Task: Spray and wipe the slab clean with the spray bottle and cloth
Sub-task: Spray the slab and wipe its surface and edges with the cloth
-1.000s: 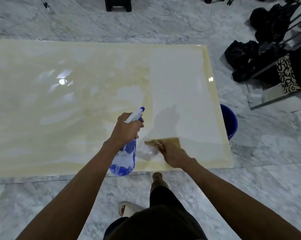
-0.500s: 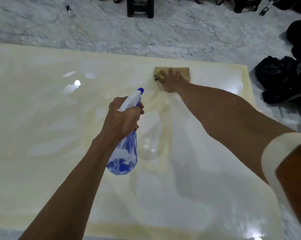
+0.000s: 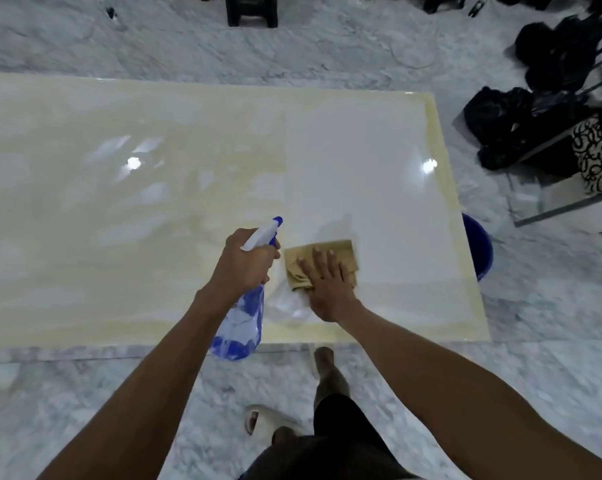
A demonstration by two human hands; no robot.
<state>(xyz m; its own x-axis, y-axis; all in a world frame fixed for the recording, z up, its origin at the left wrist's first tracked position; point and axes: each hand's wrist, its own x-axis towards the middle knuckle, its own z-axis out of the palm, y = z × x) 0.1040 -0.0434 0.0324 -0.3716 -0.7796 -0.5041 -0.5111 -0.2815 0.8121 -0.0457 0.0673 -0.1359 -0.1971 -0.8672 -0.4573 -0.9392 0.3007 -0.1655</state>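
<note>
Above slab [image 3: 379, 161], spray bottle [image 3: 244, 306] nozzle-forward.

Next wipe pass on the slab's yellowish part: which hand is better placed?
Right. The right hand lies flat on the cloth on the slab; the left hand grips the spray bottle.

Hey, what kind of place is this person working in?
Probably an indoor room in a home or a stone workshop, though I can't be sure. A large glossy slab lies low on a grey marble floor, with a blue bucket at its edge and black bags heaped nearby.
</note>
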